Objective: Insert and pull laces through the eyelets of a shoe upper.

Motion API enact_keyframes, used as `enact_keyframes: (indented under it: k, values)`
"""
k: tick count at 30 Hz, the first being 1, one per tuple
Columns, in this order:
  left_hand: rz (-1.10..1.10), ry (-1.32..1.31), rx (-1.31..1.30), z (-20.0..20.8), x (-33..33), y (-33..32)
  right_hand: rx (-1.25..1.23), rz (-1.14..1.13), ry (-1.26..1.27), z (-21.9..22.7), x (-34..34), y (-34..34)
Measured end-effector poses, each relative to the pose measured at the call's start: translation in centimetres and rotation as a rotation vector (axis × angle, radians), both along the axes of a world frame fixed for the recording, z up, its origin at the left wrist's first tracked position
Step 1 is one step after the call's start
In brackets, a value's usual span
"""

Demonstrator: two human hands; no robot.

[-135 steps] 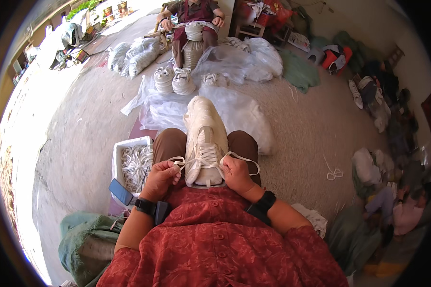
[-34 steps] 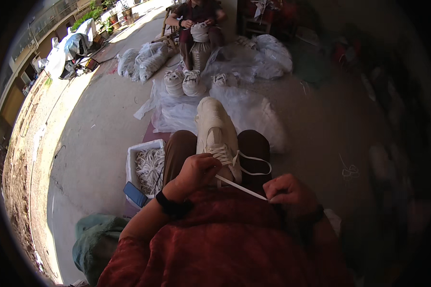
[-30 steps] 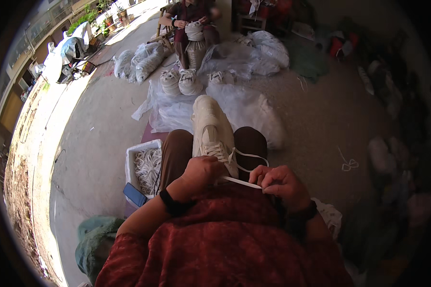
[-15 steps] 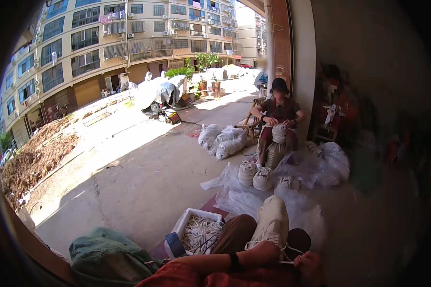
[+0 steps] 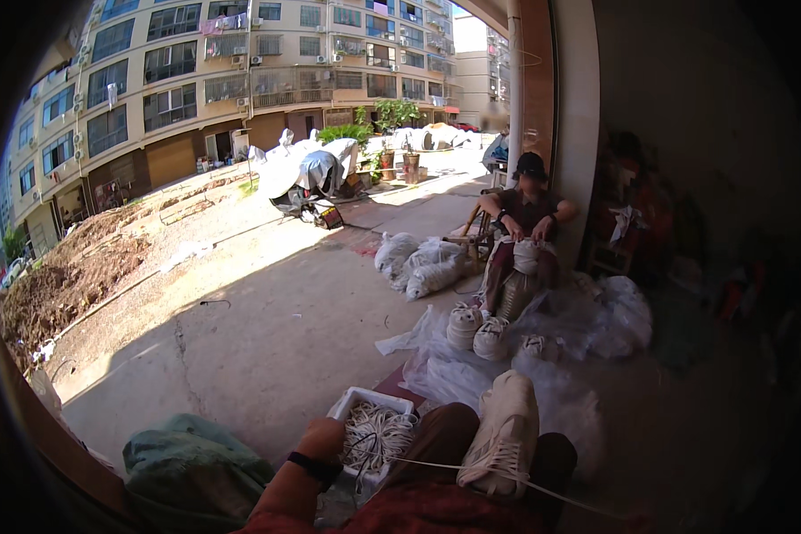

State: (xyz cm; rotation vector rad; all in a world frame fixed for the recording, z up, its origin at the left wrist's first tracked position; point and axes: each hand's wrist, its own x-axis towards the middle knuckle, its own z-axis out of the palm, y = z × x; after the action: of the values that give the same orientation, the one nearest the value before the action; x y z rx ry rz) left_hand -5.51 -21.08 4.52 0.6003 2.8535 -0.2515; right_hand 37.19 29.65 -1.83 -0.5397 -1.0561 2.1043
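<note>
Across my lap lies a cream lace-up sneaker (image 5: 505, 427), toe pointing away, between my brown-trousered knees. A white shoelace (image 5: 436, 464) runs through its eyelets and stretches out taut to both sides. On the left, my left hand (image 5: 322, 439) is curled closed at the rim of a white box (image 5: 404, 405), and the lace runs to it; its fingertips are hidden. At the lower right, the lace's other stretch leads into deep shadow, where my right hand (image 5: 639, 518) shows only faintly at its end. Loose white shoelaces (image 5: 376, 430) fill the box.
A co-worker (image 5: 529, 209) sits opposite, hands on another cream shoe (image 5: 526, 255). Several cream shoes (image 5: 464, 326) stand on plastic sheeting (image 5: 445, 369). Filled clear bags (image 5: 432, 267) lie farther off. Green cloth (image 5: 191, 463) is bundled at my left. A pillar (image 5: 574, 133) rises behind the co-worker.
My hands have parted from beside the shoe: the left swung left to the box, the right moved lower right. The lace now stretches between them through the shoe. The dark blue object at the box has left view.
</note>
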Motion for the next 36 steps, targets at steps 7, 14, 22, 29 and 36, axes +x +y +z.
enact_keyframes:
  k: [7, 14, 22, 29, 36]
  values:
    - [-0.072, -0.119, 0.173, -4.1, 0.6, 2.5, 0.794, 0.161, -0.761, -2.4, -4.1, -2.8]
    - [-0.314, -0.013, 0.828, -1.5, 1.1, 11.0, 0.760, 0.571, -0.490, 5.0, -17.6, -7.6]
    - [-0.404, -0.470, 1.003, -0.8, 5.6, 17.1, 0.865, 0.612, -0.450, 4.3, -19.8, -10.9]
    - [-0.471, -0.415, 0.933, -1.4, 6.4, 18.7, 0.963, 0.485, -0.400, 4.9, -20.7, -11.9]
    - [-0.726, -0.058, 0.563, -1.3, 7.2, 21.3, 0.963, 0.493, -0.391, 4.7, -21.2, -12.2]
